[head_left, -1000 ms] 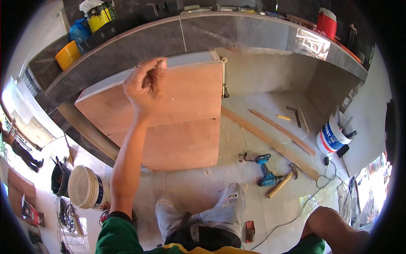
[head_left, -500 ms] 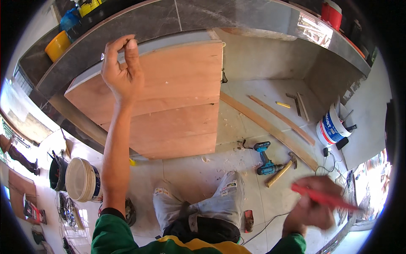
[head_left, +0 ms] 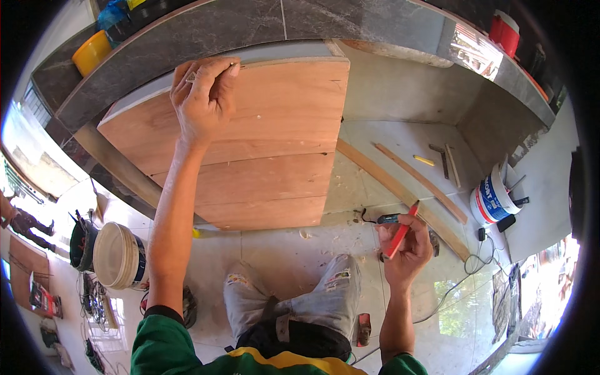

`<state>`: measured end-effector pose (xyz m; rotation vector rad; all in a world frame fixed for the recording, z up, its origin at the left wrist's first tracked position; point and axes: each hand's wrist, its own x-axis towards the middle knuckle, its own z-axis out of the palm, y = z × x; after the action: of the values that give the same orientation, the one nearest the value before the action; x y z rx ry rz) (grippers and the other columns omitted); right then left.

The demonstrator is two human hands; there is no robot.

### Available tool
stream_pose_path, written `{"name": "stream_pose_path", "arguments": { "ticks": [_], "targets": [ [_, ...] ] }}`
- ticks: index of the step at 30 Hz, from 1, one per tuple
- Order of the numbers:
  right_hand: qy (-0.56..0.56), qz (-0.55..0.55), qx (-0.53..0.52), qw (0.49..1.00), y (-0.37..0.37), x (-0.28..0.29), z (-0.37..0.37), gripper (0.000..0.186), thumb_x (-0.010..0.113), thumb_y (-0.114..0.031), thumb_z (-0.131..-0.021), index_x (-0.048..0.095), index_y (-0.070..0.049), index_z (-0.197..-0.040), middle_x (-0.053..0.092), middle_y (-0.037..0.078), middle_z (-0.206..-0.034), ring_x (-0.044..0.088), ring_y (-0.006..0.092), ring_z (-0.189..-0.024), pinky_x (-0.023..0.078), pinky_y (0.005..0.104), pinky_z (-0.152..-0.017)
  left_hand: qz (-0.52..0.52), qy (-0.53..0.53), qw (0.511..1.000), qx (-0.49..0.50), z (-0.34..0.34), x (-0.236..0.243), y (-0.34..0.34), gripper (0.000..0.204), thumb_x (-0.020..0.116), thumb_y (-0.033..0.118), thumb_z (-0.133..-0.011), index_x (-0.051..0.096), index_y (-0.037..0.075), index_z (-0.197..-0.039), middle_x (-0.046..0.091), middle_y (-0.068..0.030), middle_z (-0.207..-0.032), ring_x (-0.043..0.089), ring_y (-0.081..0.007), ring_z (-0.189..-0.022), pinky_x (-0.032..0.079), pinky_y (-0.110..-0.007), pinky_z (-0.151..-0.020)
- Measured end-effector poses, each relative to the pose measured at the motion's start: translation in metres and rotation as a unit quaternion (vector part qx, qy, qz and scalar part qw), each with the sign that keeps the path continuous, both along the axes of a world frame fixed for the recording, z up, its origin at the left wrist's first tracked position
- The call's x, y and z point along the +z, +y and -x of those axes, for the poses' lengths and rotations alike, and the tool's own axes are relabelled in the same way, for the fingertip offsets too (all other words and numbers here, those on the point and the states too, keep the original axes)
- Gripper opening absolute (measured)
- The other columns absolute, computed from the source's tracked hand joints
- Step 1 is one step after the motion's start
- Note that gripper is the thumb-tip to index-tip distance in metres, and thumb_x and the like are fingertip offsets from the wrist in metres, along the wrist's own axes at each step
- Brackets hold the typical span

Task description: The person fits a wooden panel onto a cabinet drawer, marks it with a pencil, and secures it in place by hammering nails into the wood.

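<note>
A reddish plywood panel (head_left: 262, 150) stands in front of me under the dark tiled counter, its pale top edge uppermost. My left hand (head_left: 205, 94) is at that top edge, thumb and fingers pinched together. A tiny dark tip shows at the fingertips, too small to name. My right hand (head_left: 407, 250) grips a red carpenter's pencil (head_left: 400, 236), dark point upward, in the air to the right of the panel. Behind this hand a blue cordless drill (head_left: 389, 219) on the floor is mostly hidden, and only part of a hammer head (head_left: 434, 244) shows beside it.
The tiled counter (head_left: 250, 25) curves overhead. Two wooden strips (head_left: 400, 187) lie on the floor at right, near a yellow tool (head_left: 424, 160) and a square (head_left: 442, 161). A labelled bucket (head_left: 490, 200) stands right, a white bucket (head_left: 119, 256) left. A small red-ended block (head_left: 364, 329) lies near my knee.
My right hand has swung left and upward with the pencil, from the lower right to in front of the drill. My left hand has shifted right along the panel's top edge.
</note>
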<state>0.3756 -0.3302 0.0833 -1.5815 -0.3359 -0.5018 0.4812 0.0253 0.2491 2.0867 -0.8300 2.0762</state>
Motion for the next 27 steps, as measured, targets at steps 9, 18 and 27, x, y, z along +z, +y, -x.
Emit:
{"name": "stream_pose_path", "arguments": {
  "ticks": [9,18,27],
  "targets": [
    [-0.075,-0.021,-0.025,0.997,0.045,0.005,-0.038,0.013,0.054,-0.004,-0.096,0.058,0.002,-0.107,0.067,0.012,-0.091,0.069,0.0185,-0.084,0.053,0.0281,-0.072,-0.002,0.042,0.999,0.030,0.006,-0.009,-0.003,0.007,0.070,0.009,-0.087,0.066,0.007,-0.092,0.073,-0.0074,-0.093,0.070,-0.0223,-0.083,0.051,-0.034,-0.081],
    [-0.156,0.007,-0.033,0.987,0.094,0.031,-0.096,0.030,0.067,-0.004,-0.088,0.059,0.001,-0.116,0.065,0.017,-0.116,0.066,0.0239,-0.103,0.055,0.0322,-0.081,-0.018,0.030,0.999,0.023,0.009,-0.009,-0.002,0.009,0.071,0.006,-0.085,0.067,0.006,-0.093,0.074,-0.0090,-0.095,0.072,-0.0257,-0.091,0.054,-0.038,-0.079],
    [-0.161,0.015,-0.036,0.986,0.109,0.036,-0.124,0.041,0.073,-0.007,-0.085,0.057,0.003,-0.121,0.064,0.019,-0.121,0.067,0.0246,-0.104,0.054,0.0328,-0.085,-0.008,0.034,0.999,0.015,0.012,-0.002,-0.009,0.013,0.075,0.003,-0.080,0.069,0.004,-0.092,0.074,-0.0116,-0.090,0.073,-0.0265,-0.088,0.056,-0.036,-0.077]
  ]
}}
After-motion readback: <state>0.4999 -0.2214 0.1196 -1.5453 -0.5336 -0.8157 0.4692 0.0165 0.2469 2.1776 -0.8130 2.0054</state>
